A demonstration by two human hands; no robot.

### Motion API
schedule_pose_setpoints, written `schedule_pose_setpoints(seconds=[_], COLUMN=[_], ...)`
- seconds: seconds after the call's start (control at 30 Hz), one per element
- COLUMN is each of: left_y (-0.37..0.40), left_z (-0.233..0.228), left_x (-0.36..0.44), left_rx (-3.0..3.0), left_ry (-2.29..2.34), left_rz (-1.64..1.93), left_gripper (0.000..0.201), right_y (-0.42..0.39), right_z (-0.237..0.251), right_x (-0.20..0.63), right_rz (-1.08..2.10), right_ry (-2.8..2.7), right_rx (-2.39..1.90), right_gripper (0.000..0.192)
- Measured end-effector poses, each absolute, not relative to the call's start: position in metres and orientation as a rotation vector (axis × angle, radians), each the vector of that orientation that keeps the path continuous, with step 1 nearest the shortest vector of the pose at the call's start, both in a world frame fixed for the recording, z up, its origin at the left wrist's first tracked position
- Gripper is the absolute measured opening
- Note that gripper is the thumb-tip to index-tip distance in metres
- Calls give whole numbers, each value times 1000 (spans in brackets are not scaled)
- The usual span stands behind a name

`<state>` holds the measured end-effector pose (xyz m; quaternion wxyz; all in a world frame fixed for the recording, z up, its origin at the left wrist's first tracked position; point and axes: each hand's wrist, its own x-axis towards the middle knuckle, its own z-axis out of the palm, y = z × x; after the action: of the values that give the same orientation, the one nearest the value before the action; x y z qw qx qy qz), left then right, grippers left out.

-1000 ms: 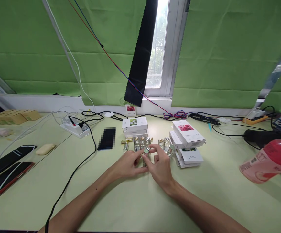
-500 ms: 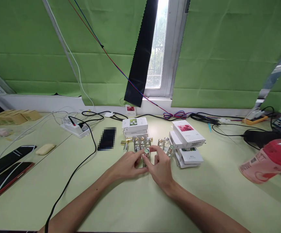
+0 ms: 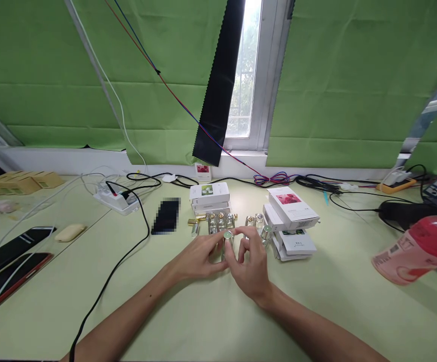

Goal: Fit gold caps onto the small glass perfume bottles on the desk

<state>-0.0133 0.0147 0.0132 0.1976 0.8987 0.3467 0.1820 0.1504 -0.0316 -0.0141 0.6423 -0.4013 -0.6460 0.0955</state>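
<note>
Head view: we see both hands meeting over the pale green desk (image 3: pixel 210 311), closed around one small glass bottle with a silver cap (image 3: pixel 228 236) that stands upright between them. Our left hand (image 3: pixel 199 256) pinches the bottle's body from the left, its grip narrowed to the bottle's width. Our right hand (image 3: pixel 250 261) curls its thumb and forefinger at the cap, the other fingers loosely bent. The bottle is just in front of a row of similar small bottles (image 3: pixel 220 221), between a stack of white boxes (image 3: pixel 209 197) behind and a second stack of boxes (image 3: pixel 291 213) to the right.
</note>
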Motion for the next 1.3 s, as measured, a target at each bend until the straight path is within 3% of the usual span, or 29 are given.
schedule_pose_setpoints(seconds=[0.4, 0.67, 0.87, 1.07, 1.3], left_y=[13, 15, 15, 14, 14], left_z=[14, 9, 11, 14, 15], left_x=[-12, -17, -16, -15, -15], left_rx=[2496, 2501, 2496, 2497, 2503], left_ry=[930, 1003, 1005, 1008, 1013], left_rz=[533, 503, 471, 480, 455], left_gripper=[29, 57, 54, 33, 34], right_y=[-31, -21, -11, -11, -12], right_z=[-12, -7, -12, -16, -17], right_x=[151, 160, 166, 165, 164], right_rz=[-53, -396, -401, -298, -203], right_ry=[-1542, -1355, -1283, -1292, -1297], right_rx=[-803, -1082, -1189, -1195, -1179], right_gripper=[22, 14, 13, 14, 14])
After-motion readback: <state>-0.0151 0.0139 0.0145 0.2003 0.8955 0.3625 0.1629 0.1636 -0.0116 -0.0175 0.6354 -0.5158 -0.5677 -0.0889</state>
